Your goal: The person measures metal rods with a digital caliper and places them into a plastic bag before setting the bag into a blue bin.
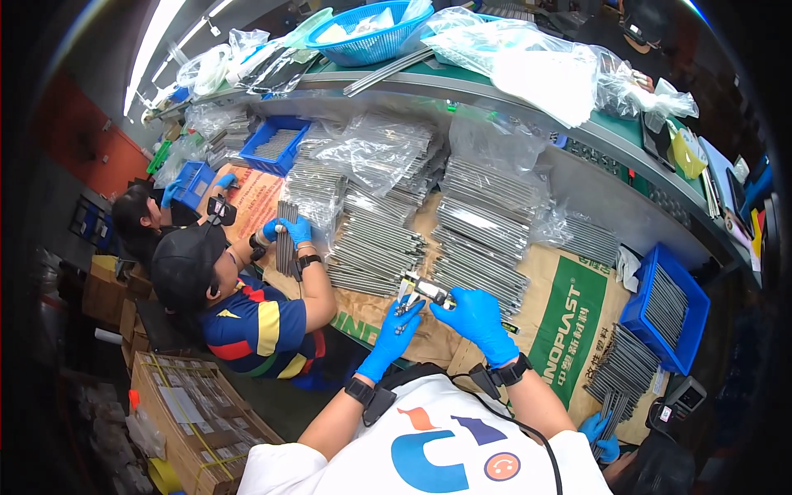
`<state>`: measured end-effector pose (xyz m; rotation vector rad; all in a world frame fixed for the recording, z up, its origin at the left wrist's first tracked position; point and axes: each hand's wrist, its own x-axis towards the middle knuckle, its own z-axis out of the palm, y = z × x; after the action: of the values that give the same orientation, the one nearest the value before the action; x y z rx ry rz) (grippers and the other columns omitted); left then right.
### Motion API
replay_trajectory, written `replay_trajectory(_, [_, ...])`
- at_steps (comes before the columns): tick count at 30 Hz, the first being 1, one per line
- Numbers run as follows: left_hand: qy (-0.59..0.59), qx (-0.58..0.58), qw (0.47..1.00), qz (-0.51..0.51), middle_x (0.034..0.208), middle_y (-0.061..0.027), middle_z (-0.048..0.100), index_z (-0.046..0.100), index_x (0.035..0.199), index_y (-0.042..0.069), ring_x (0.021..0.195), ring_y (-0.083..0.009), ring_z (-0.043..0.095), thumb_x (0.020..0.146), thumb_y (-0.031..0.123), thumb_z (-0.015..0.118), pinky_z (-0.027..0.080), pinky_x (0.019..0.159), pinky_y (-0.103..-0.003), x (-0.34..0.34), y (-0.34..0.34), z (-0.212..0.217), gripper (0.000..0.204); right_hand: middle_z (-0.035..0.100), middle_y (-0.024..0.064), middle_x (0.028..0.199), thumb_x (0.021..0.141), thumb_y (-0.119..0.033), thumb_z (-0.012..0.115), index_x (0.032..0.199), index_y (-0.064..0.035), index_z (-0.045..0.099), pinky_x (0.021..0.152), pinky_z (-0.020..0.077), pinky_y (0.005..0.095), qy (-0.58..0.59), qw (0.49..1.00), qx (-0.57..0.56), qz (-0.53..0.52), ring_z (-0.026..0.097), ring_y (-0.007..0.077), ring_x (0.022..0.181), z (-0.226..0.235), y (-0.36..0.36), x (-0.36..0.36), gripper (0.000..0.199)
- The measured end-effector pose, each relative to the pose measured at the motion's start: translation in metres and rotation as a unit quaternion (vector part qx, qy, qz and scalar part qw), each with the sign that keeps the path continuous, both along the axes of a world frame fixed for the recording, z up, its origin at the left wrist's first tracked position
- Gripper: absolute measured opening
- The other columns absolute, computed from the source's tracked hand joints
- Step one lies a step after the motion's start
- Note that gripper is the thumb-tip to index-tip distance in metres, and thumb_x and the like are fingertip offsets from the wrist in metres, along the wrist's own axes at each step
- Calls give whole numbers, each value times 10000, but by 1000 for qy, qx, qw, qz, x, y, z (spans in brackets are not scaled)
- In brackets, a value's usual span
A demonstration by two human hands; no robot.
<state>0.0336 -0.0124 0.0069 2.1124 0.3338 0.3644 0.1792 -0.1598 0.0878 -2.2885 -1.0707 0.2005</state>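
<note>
L hand: [394, 334] clenched on few short rods [402, 318], near centre of tabletop [569, 305].
R hand: [477, 316] grasping caliper [429, 290].
Risk: rods slip from L grip, mix w/ rod stacks [478, 231] just beyond; caliper may skew, misread.

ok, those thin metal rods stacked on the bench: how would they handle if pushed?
The metal rods look straight and rigid, so probably stiff. Round and bare, a loose one would likely roll or slide. Dense stacks suggest real weight; the left hand holds only a few.

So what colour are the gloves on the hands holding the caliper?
Bright blue on both the left hand and right hand, seen in the head view.
</note>
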Motion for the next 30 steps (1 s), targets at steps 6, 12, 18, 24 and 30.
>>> replay_trajectory(6, [-41,35,998,-14,1298,-159,397,441,1312,28,1223,-278,398,883,130,544,311,1026,-348,8,11,-7,453,576,136,563,739,-516,675,724,-51,633,463,442,378,24,999,30,-25,582,295,512,-1,-16,-8,466])
replay_trajectory(12, [-59,-125,990,-1,1218,-148,437,354,1313,28,1155,-256,451,851,105,596,376,972,-349,14,-2,2,527,560,119,539,735,-522,683,731,-50,656,449,414,353,49,999,22,-7,555,266,473,-14,-32,-25,473])
replay_trajectory(18, [-38,-115,992,-17,1238,-113,410,318,1330,50,1166,-216,431,831,46,620,360,990,-322,13,-4,5,584,556,122,533,716,-556,677,702,-42,643,443,414,350,79,997,-6,-6,556,259,474,-7,-36,-27,515])
replay_trajectory(24, [-27,-111,993,-2,1244,-109,409,319,1334,54,1164,-215,441,814,35,637,373,987,-322,10,-7,1,609,554,120,523,709,-579,667,665,-43,635,437,412,351,71,997,-4,4,559,253,474,-4,-37,-29,539])
replay_trajectory(30, [6,-120,992,-29,1273,-107,395,323,1335,58,1191,-219,431,797,61,674,373,996,-328,7,-13,19,643,533,106,498,694,-596,673,657,-52,641,432,403,339,78,996,-36,6,538,243,447,1,-43,-25,546])
